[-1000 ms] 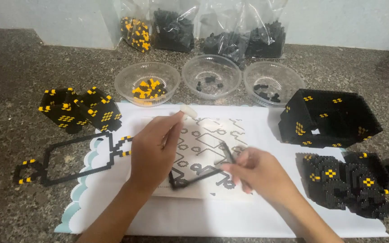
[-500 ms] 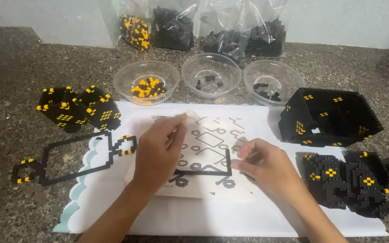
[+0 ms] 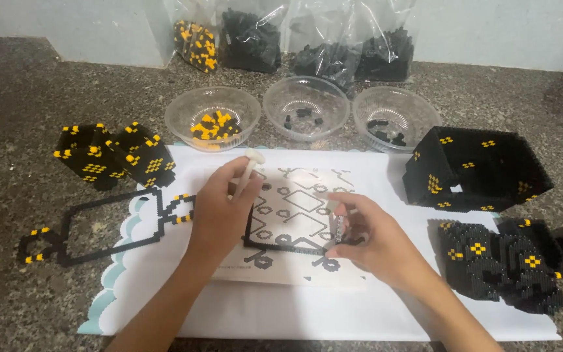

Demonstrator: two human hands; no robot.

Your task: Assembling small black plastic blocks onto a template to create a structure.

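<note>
Black frame point(image 3: 280, 246) lies flat, long axis 9 to 3 o'clock; your right hand point(image 3: 373, 238) pinches its 3 o'clock end, your left hand point(image 3: 219, 208) grips a white tool point(image 3: 250, 166).

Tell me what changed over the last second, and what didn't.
The right hand slid from low on the pattern sheet up to the right end of the thin black brick frame, fingers now pinching there. The left hand kept the white tool and barely shifted. The three clear bowls, black block assemblies and the flat outline frame stayed put.
</note>
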